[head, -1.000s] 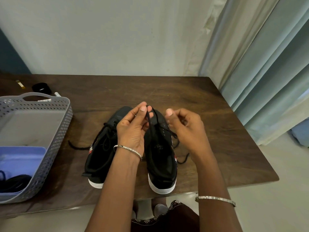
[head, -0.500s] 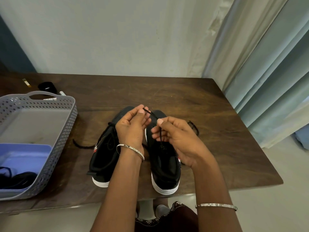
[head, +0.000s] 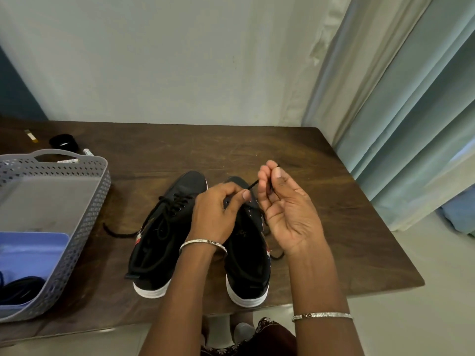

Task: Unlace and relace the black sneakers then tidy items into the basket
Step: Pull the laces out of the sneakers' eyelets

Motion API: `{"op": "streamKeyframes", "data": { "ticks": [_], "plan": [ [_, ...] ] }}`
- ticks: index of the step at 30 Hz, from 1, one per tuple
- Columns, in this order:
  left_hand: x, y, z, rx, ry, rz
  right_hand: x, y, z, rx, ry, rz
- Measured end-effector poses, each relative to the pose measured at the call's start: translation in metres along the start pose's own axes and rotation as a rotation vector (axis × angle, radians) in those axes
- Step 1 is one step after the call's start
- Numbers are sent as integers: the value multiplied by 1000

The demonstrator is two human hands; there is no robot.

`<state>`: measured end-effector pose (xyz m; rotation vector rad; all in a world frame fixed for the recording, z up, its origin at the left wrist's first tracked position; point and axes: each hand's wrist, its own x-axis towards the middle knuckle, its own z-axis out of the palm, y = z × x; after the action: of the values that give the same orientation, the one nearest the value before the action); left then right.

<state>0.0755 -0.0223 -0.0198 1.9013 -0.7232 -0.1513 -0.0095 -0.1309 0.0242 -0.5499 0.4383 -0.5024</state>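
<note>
A dark wood table [head: 308,155] stands against a pale wall [head: 180,60], with light curtains [head: 398,111] hanging at its right end and a pale floor [head: 437,317] below them. A grey perforated basket [head: 84,227] sits at the table's left edge. Inside it lie a blue tray [head: 30,253] and a black cord [head: 18,291]. Behind the basket are a small black round thing [head: 63,142], a yellow-tipped strip [head: 31,136] and a white tube [head: 87,151], which is partly hidden by the rim.

Two black sneakers with white soles stand side by side near the table's front edge, toes towards the wall. The left sneaker [head: 159,242] is laced, and one loose end [head: 115,231] trails on the wood towards the basket. The right sneaker [head: 246,265] is partly covered by both hands.

The left hand [head: 216,214] rests over the right sneaker's eyelets, knuckles up and fingers curled. Its thumb and forefinger pinch the lace [head: 253,184] low down. From there the lace runs taut, up and to the right. The right hand [head: 288,209] is raised above the toe with its palm turned to the camera. Its fingers are bent inward, and the thumb [head: 276,173] and fingertips nip the lace near its upper end. The lower fingers are loosely curled and hold nothing. A silver bangle [head: 203,244] circles the left wrist, and another [head: 321,315] sits on the right forearm.
</note>
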Motion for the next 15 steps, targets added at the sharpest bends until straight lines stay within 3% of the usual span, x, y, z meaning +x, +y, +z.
{"op": "streamKeyframes", "data": {
  "ticks": [2, 5, 8, 10, 12, 15],
  "plan": [
    [-2, 1, 2, -48, -142, 18, 4, 3, -2, 0, 44, -112],
    [-3, 6, 5, -85, -190, 66, 10, 12, -6, -219, 135, -350],
    [-4, 10, 3, -86, -189, 118, 18, 16, -15, -790, 166, -659],
    [-4, 13, -1, -108, -115, 136, 21, 16, -22, -1209, 72, -779],
    [-3, 12, -5, -132, 5, 171, 20, 15, -22, -1453, -81, -744],
    [0, 5, -11, -66, 139, 226, 13, 11, -15, -1463, -204, -538]
  ]
}}
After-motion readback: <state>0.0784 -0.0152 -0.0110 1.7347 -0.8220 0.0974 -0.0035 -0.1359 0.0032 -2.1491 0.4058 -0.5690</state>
